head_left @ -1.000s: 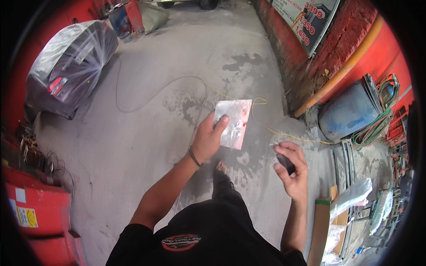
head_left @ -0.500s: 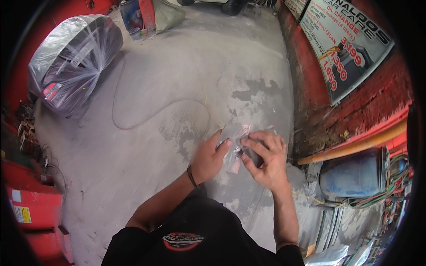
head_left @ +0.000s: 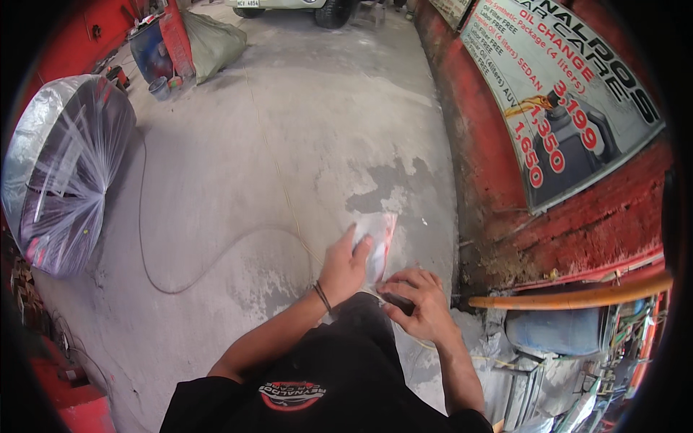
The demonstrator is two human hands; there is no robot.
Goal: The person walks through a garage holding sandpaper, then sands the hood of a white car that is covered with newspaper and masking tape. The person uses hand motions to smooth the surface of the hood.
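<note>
My left hand (head_left: 342, 265) grips a thin, flat whitish-grey piece (head_left: 375, 238) with a red-pink streak along its right edge. The thumb lies on its face, and I cannot make out whether it is a sheet, a packet or a panel. My right hand (head_left: 422, 307), lower and to the right, is curled round a dark, block-like thing (head_left: 398, 301), partly hidden by the fingers. Its fingertips are close to the lower end of the whitish piece; whether they touch it is unclear.
A plastic-wrapped rounded thing (head_left: 68, 173) stands at left, near a hose (head_left: 216, 273) looping over the dusty concrete floor. A sack (head_left: 213, 43), a blue drum (head_left: 150, 52) and a vehicle (head_left: 289, 6) are farther off. Along the right red wall run a signboard (head_left: 556, 101), an orange pipe (head_left: 570, 294) and a blue barrel (head_left: 554, 330).
My right hand has moved down and away from the whitish piece, the dark thing still in it. The left hand keeps its grip. The view has shifted, moving the wrapped thing farther left.
</note>
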